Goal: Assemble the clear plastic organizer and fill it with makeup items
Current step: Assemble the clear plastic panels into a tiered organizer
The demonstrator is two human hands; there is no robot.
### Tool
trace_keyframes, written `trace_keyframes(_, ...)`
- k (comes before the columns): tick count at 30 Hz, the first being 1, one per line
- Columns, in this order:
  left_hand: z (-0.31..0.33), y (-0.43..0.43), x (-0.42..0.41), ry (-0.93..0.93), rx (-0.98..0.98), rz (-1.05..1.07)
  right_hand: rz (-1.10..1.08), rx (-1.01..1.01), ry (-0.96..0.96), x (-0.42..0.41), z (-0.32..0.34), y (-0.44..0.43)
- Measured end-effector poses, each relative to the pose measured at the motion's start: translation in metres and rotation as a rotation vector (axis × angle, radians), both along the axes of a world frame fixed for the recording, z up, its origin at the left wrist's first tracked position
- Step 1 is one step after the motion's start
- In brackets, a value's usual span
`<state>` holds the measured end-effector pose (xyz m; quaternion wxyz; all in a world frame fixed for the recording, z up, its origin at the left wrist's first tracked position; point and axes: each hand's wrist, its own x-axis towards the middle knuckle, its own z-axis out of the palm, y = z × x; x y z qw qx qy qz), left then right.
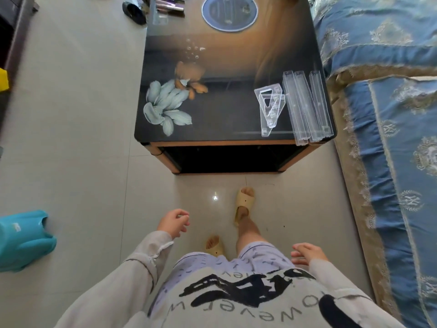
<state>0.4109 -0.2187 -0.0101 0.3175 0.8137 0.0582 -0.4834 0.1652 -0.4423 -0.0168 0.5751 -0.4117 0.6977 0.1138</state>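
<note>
Clear plastic organizer parts lie on the near right corner of a dark glossy table (212,67): several long narrow trays (307,105) side by side and two flat triangular side panels (269,105) overlapping to their left. A round clear base (229,13) sits at the table's far edge. Makeup items (169,4) lie at the far left corner. My left hand (173,223) hangs over the floor with fingers loosely curled, holding nothing. My right hand (307,254) is low at my side, fingers relaxed, also holding nothing. Both hands are well short of the table.
A bed with a blue patterned cover (390,114) runs along the right, close to the table. Pale floor tiles (82,114) stretch to the left. A teal object (23,240) lies on the floor at left. My feet wear yellow slippers (243,204).
</note>
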Motion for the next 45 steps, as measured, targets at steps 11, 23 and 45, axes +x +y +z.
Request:
trace_keyframes(11,-0.030,-0.043,0.019,0.133,0.170,0.239,0.322,-0.043,-0.094,0.127,0.012,-0.132)
trace_keyframes(23,-0.020,-0.132,0.076,0.115,0.166,0.055,0.339,-0.007,-0.074,0.172,-0.001,-0.176)
trace_keyframes(45,-0.073,-0.420,0.149,-0.894,0.041,-0.686,0.809,-0.999,0.216,0.314,-0.047,-0.281)
